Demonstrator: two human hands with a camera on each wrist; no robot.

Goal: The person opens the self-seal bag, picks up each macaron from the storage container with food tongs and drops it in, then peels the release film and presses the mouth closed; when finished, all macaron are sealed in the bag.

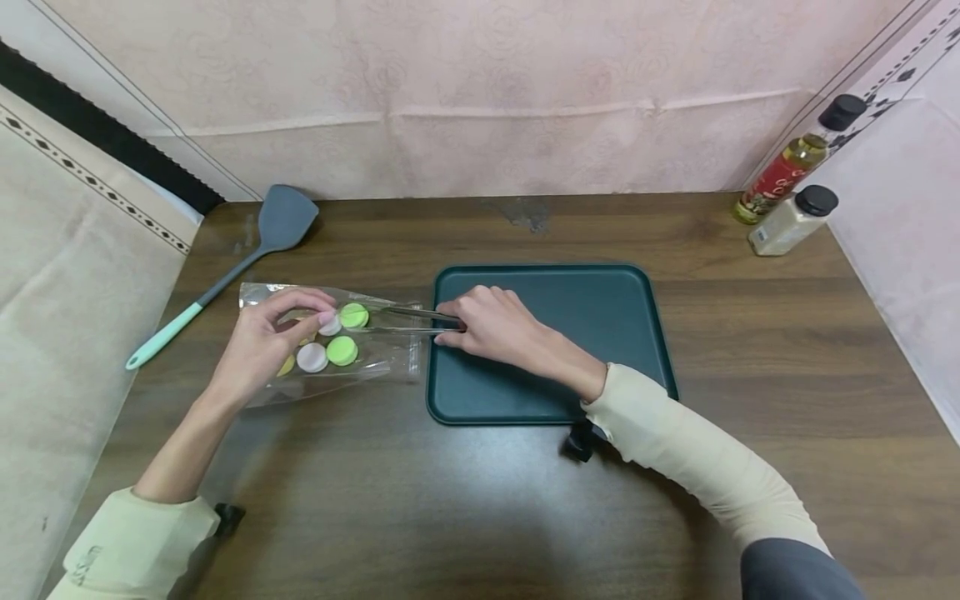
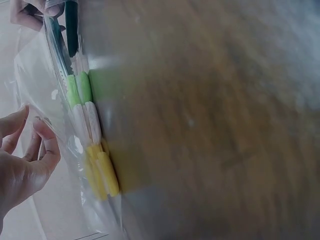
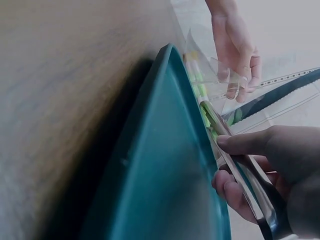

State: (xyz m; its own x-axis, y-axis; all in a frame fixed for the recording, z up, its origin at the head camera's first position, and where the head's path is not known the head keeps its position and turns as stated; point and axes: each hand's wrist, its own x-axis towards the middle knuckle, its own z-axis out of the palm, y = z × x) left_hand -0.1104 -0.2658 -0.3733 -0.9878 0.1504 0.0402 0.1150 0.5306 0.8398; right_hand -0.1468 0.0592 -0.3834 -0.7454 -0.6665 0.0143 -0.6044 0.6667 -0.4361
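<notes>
- We are watching the left hand (image 1: 266,333) bending over a clear plastic bag (image 1: 381,358), its thumb and forefinger pinching the film above the discs.
- We are seeing the bag lying on the wooden table (image 1: 450,508), to the left of the tray, its right end sitting just beside the tray's rim.
- Inside it, we are finding round discs grouping by colour: two green discs (image 1: 342,351) sitting nearest the tray, white discs (image 1: 311,357) coming next, and yellow discs (image 2: 107,172) lying farthest left, partly hiding under the left hand in the head view.
- We are seeing the right hand (image 1: 483,321) gripping metal tongs (image 1: 423,313) between thumb and fingers above the tray's left edge.
- The two arms of the tongs are standing apart and pointing left, their tips ending near the green discs; we cannot tell whether they are touching them.
- Under the right hand and forearm, we are seeing a dark green rectangular tray (image 1: 555,287) resting flat.
- Beyond the bag, a grey-headed spatula (image 1: 288,218) with a mint handle is lying aslant.
- At the far right, we are noticing an oil bottle (image 1: 780,173) standing beside a black-lidded jar (image 1: 787,225).
- Cream sleeves (image 1: 693,454) are covering both forearms.
</notes>
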